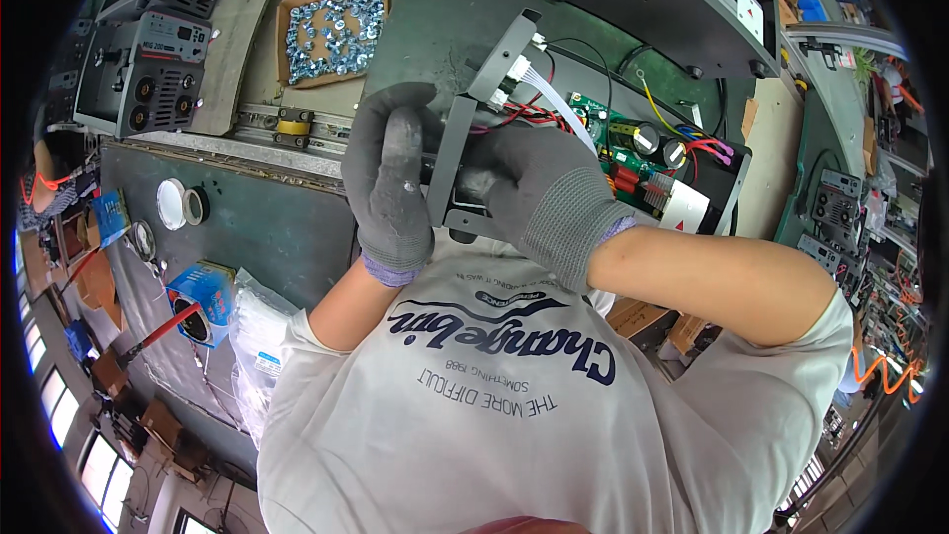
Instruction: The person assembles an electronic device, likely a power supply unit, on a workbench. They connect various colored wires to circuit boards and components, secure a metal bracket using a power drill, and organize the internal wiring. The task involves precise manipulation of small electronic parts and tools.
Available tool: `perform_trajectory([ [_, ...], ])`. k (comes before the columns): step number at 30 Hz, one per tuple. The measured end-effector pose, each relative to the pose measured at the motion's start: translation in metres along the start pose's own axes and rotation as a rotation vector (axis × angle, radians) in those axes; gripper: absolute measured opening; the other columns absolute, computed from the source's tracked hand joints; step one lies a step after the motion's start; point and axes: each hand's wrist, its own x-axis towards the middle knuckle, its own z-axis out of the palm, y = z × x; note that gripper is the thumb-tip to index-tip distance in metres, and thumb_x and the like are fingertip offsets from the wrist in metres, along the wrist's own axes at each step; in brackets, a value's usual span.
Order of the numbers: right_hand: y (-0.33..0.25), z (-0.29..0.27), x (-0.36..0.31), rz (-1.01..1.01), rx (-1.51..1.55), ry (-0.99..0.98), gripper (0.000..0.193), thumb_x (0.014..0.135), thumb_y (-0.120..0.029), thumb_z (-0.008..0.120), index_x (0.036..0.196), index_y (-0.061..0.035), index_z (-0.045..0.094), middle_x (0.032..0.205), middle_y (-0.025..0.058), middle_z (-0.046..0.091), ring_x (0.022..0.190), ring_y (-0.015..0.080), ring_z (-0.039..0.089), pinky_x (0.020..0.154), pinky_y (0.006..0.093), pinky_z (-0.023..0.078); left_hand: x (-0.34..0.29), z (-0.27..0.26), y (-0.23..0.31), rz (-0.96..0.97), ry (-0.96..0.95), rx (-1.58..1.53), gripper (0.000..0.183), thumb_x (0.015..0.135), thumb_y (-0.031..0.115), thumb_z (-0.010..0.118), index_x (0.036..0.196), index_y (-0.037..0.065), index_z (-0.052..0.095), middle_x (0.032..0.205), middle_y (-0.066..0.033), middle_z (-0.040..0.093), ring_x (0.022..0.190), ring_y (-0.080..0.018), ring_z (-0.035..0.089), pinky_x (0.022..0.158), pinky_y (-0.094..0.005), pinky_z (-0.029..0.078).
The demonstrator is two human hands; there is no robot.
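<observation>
A dark grey metal panel (457,153) stands tilted at the front end of an uncovered welding machine, with wires plugged in near its top. In front of the panel, my left hand (395,183), in a grey work glove, is closed with its fingers curled by a dark part at the panel; what they grip is hidden. Behind the panel, my right hand (549,183), gloved the same, is closed against its inner side, fingertips hidden. Beside the right hand lie a green circuit board (623,143) with capacitors, a white ribbon cable (561,104) and red wires.
A cardboard tray (282,44) of small metal fasteners lies at the far left, near finished machines (148,74). A dark machine cover (643,0) stands at the back. A metal rail (267,158) crosses left. A blue box (203,302) and plastic bags (262,346) are nearer.
</observation>
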Motion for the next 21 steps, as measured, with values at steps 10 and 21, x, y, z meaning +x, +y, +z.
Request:
perform_trajectory([
  [10,0.007,-0.001,0.008,0.054,0.214,-0.085,0.026,0.092,-0.022,0.067,0.108,-0.0044,0.076,0.099,0.0163,0.074,0.090,0.0281,0.071,0.087,0.0384,0.055,0.000,-0.001,-0.004,0.024,-0.036,-0.021,0.040,0.105,0.032,0.045,0.120,-0.003,0.058,0.088,-0.0039,0.061,0.081,-0.0099,0.059,0.074,-0.0250,0.049],
  [21,0.002,-0.001,0.001,0.027,0.203,0.013,0.026,0.092,-0.016,0.068,0.113,-0.0017,0.073,0.104,0.0174,0.074,0.096,0.0295,0.072,0.089,0.0387,0.056,-0.002,-0.001,-0.008,0.009,-0.028,-0.001,0.038,0.105,0.029,0.044,0.120,-0.003,0.058,0.094,-0.0076,0.065,0.082,-0.0122,0.061,0.075,-0.0267,0.050],
])
